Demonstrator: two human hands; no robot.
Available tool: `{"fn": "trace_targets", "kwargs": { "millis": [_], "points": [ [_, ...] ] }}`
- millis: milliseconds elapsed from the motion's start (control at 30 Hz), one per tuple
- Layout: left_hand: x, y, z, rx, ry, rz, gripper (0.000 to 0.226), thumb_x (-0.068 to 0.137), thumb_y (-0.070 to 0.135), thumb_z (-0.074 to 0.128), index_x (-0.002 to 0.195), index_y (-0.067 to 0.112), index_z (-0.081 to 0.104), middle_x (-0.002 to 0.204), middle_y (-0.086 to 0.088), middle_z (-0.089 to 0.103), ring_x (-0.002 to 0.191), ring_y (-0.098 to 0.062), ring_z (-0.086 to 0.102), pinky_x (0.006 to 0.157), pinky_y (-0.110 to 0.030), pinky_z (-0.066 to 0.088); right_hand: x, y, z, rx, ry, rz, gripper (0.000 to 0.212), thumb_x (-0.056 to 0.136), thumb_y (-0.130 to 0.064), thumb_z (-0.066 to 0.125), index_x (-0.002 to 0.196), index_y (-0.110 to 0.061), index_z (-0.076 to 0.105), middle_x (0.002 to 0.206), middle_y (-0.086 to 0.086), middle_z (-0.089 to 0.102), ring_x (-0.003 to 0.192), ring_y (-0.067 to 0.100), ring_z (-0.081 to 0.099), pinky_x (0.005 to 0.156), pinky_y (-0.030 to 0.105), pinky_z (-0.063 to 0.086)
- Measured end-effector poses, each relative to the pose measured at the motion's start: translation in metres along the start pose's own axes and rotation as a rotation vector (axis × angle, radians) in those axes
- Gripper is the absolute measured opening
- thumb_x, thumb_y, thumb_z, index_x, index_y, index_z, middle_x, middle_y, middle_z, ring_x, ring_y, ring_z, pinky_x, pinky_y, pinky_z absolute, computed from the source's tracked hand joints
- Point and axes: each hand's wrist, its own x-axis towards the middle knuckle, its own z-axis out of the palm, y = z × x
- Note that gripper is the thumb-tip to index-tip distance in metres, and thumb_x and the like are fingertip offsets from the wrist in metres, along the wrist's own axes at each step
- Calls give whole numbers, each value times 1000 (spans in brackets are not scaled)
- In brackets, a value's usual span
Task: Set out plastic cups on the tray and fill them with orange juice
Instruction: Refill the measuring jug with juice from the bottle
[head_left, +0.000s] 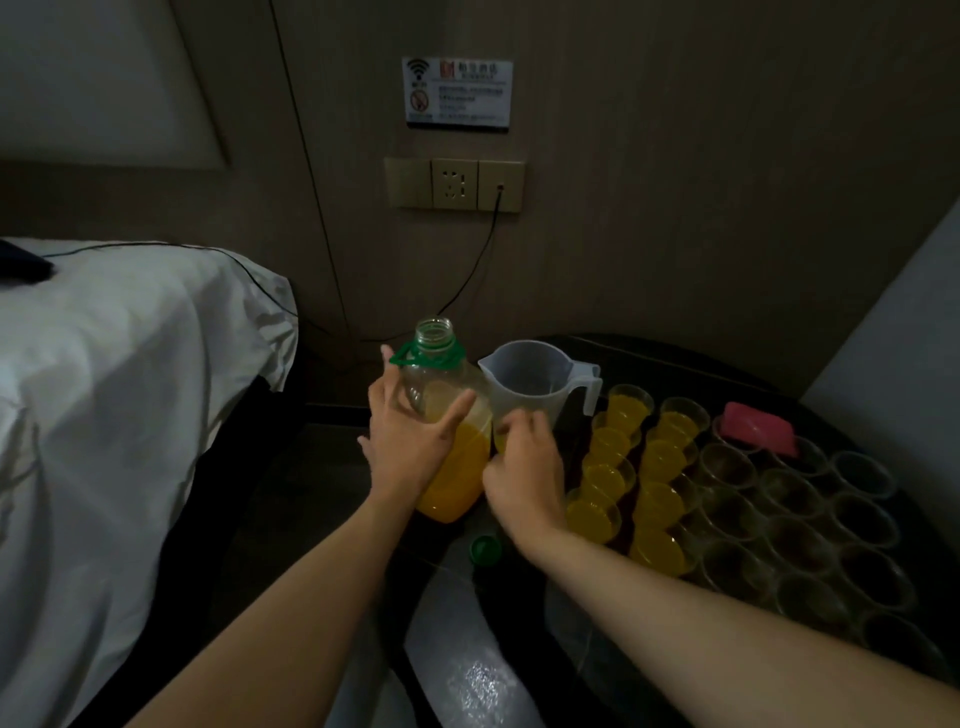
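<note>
Our left hand (410, 441) is spread wide round the bottle (457, 483), thumb across the front and fingers behind the shoulder. The bottle stands uncapped at the left edge of the bench (467, 670), about half full of juice. Our right hand (524, 467) has its fingers curled at the foot of the jug (535, 379), just right of the bottle. The hand hides whether it pinches the jug, a small cup or nothing, so we cannot tell.

We judge the bottle heavy, smooth and thin-walled. Squeezed at the belly it may give and slop through the open mouth. The better hold is one hand at the shoulder or the green neck handle and the other under the base. The jug looks light and stiff, best taken by its handle on the right. The cups look thin and light, easy to tip or crush.

Two rows of filled cups (660, 462) stand beside the jug, and empty cups (789, 493) fill the rows to the right, packed close. The tray beneath is too dark to make out. Room is tight: the bed (130, 389) is near on the left, the cap (485, 548) lies loose in front of the bottle, and open bench lies only toward us.
</note>
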Motion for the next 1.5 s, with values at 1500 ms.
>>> {"fn": "trace_targets", "kwargs": {
  "millis": [1500],
  "points": [
    [66, 47, -80, 718, -303, 282, 85, 67, 44, 91, 136, 16, 50, 115, 3, 47, 109, -21, 48, 88, -37, 44, 161, -36, -100, -2, -38, -257, 31, 100, -27, 63, 74, -18, 79, 60, -9, 71, 61, -1, 68, 76, 35, 59]
  ]
}}
